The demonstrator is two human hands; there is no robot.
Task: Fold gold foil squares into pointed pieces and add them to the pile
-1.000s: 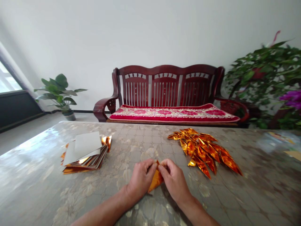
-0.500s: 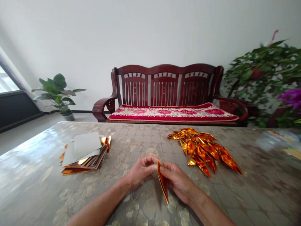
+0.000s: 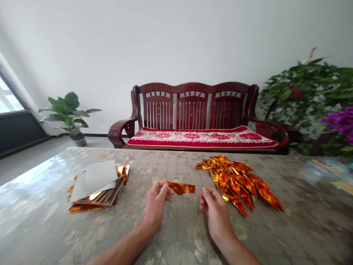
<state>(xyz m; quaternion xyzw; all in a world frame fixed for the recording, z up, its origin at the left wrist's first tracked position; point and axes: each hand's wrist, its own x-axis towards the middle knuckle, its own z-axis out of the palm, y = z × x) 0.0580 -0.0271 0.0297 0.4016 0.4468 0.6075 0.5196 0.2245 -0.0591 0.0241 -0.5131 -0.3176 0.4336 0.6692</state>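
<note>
My left hand [image 3: 156, 202] pinches the left end of a folded strip of shiny orange foil paper [image 3: 182, 188] between thumb and fingers. The strip points right, held roughly level above the table. My right hand [image 3: 215, 209] is just right of the strip's free end, apart from it, its fingers curled closed; whether anything is between them cannot be seen. Folded, pointed orange foil pieces [image 3: 234, 178] lie in a pile to the right. On the left rests a stack of foil paper sheets [image 3: 96, 186], with grey-white backs uppermost.
The table [image 3: 154, 165] has a patterned, glossy cover. A clear plastic bag [image 3: 325, 169] lies at its right side beside a yellowish piece [image 3: 343, 187]. Behind stand a red wooden bench [image 3: 193, 106] and potted plants [image 3: 66, 110] on both sides.
My hands have moved apart. The foil piece, earlier between both hands and pointing down toward me, now lies sideways in my left hand only. The view has tilted slightly up.
</note>
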